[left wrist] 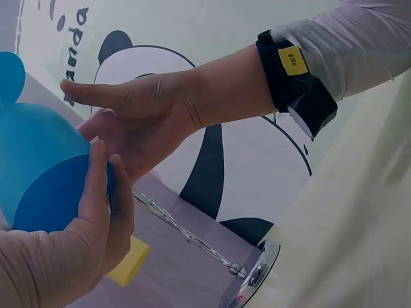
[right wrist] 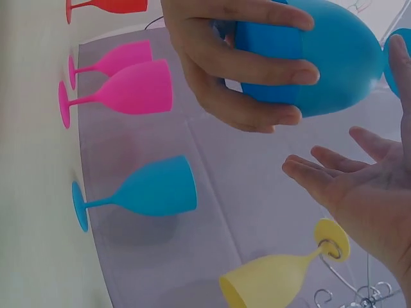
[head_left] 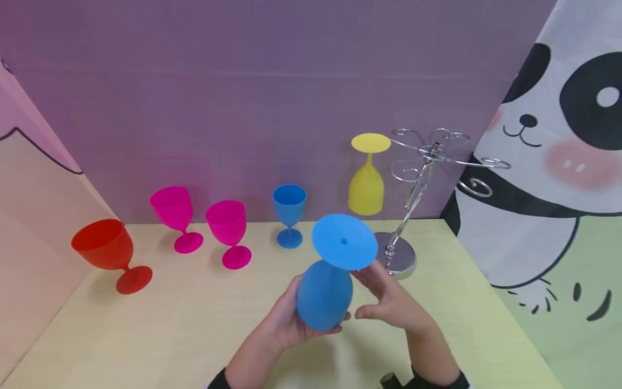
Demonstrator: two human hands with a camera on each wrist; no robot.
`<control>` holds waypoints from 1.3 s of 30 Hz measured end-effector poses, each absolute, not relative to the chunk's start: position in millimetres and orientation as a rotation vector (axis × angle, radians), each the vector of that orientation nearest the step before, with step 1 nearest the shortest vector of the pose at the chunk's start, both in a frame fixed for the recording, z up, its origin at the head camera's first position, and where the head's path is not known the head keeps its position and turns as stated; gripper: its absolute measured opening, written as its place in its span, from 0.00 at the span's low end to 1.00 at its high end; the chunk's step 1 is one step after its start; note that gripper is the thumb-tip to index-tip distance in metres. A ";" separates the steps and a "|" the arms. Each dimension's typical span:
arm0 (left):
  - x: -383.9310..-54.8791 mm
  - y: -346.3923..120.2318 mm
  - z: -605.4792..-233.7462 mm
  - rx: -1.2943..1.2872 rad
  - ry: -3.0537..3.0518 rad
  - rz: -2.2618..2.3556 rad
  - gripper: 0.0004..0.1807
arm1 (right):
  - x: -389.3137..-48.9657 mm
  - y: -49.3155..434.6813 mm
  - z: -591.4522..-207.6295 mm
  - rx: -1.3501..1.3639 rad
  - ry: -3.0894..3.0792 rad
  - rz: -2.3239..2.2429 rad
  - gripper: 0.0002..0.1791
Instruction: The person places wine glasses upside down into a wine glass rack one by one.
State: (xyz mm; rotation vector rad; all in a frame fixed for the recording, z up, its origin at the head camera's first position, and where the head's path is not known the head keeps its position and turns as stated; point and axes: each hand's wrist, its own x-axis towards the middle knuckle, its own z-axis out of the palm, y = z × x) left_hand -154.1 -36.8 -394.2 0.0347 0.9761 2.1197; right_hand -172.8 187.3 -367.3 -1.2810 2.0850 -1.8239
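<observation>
My left hand (head_left: 285,325) grips a blue goblet (head_left: 324,297) around its bowl. The goblet is upside down above the table, with its round foot uppermost and tilted toward the head camera. In the right wrist view, the left fingers (right wrist: 257,64) wrap the bowl near its rim. Beside the stem is my right hand (head_left: 396,302), its fingers spread and its fingertips partly hidden behind the foot. A yellow goblet (head_left: 366,186) hangs upside down by its foot from an arm of the chrome rack (head_left: 412,208).
A second blue goblet (head_left: 289,205) stands upright at the table's back edge. Left of it are two pink goblets (head_left: 226,222) and a red goblet (head_left: 104,246), all upright. The rack's round base (head_left: 405,259) rests at the back right, its other curled arms spreading toward the panda-print curtain (head_left: 525,243).
</observation>
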 end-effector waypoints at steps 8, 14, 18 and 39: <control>-150.6 -35.3 -392.3 0.043 0.989 2.073 0.44 | -165.1 188.1 -363.7 -1.226 2.164 -1.797 0.52; -150.9 -34.2 -396.7 0.023 1.017 2.067 0.44 | -161.5 186.7 -360.5 -1.248 2.172 -1.771 0.52; -151.2 -32.6 -400.1 -0.001 1.053 2.087 0.42 | -159.1 184.2 -358.5 -1.248 2.204 -1.712 0.53; -148.8 -27.6 -400.1 0.004 1.030 2.093 0.42 | -152.6 180.0 -353.0 -1.248 2.269 -1.637 0.59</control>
